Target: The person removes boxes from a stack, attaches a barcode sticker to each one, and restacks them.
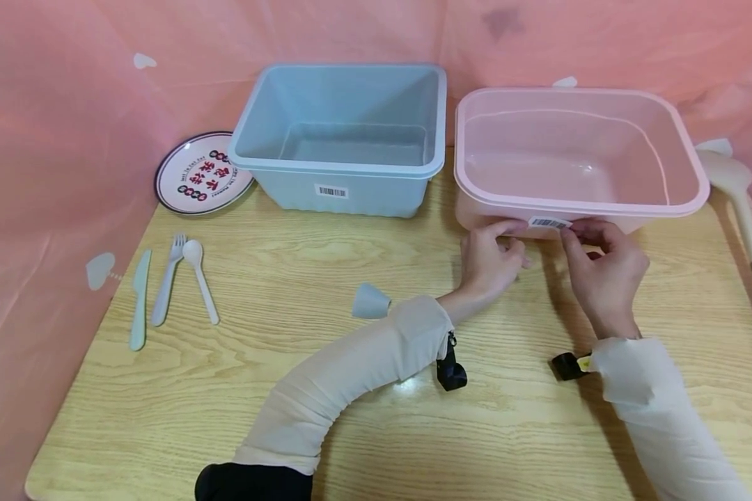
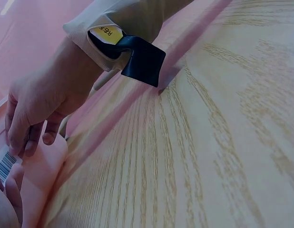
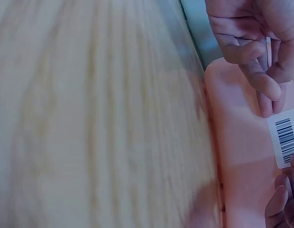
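A white barcode label lies at the front wall of the pink basin. My left hand pinches its left end, with thumb and forefinger tips close at the basin. Among that hand's other fingers shows a thin white-edged piece, mostly hidden, in the right wrist view. At the label's other end, my right hand pinches the edge between thumb and forefinger. The left wrist view has the label partly covered by fingers of both hands.
Left of the pink basin stands a blue basin bearing its own barcode, beside a plate. A knife, fork and spoon lie at left. A small grey cup is near my left sleeve; a long-handled ladle lies far right.
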`<state>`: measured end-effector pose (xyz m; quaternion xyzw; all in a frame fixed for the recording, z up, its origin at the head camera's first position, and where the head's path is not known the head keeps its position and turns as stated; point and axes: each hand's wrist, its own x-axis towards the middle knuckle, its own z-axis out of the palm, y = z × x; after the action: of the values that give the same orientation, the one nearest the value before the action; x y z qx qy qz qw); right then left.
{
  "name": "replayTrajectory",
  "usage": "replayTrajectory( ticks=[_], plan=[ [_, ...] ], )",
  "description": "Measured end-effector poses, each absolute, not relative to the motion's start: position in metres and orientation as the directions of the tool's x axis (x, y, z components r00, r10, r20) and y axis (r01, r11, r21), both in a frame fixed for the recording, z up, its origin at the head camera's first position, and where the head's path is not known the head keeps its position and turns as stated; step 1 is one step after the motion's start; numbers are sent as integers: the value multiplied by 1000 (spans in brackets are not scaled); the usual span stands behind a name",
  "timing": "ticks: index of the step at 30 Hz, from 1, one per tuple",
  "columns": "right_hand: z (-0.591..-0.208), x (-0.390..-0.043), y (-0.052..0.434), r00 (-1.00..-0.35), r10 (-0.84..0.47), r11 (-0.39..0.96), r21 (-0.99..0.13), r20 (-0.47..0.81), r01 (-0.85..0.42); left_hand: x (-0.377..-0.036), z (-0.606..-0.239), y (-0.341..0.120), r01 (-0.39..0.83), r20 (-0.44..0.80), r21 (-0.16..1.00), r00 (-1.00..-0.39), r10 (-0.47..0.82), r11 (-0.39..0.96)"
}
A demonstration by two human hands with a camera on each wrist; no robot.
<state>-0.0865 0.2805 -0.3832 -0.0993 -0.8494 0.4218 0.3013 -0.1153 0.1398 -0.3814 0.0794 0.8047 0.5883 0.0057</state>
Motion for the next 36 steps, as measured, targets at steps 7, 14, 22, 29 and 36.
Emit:
replayTrajectory(
  ticks=[7, 14, 22, 29, 36],
  plan=[
    [-386, -82, 281, -798, 464, 591, -805, 385, -44, -113, -380, 140, 118, 79, 957, -985, 153, 263],
    [-387, -81, 280, -866, 396, 541, -840, 305, -49, -117, -378, 144, 135, 84, 968, -969, 232, 213],
    [-382, -87, 273, -908, 301, 537, -839, 290, -90, -122, -381, 149, 184, 101, 940, -955, 280, 289],
    [-385, -87, 273, -931, 306, 556, -831, 200, 4, -123, -383, 148, 110, 30, 954, -960, 280, 278],
    [-378, -86, 276, -932, 314, 513, -858, 180, 7, -124, -380, 146, 158, 77, 952, -953, 294, 261]
  ],
)
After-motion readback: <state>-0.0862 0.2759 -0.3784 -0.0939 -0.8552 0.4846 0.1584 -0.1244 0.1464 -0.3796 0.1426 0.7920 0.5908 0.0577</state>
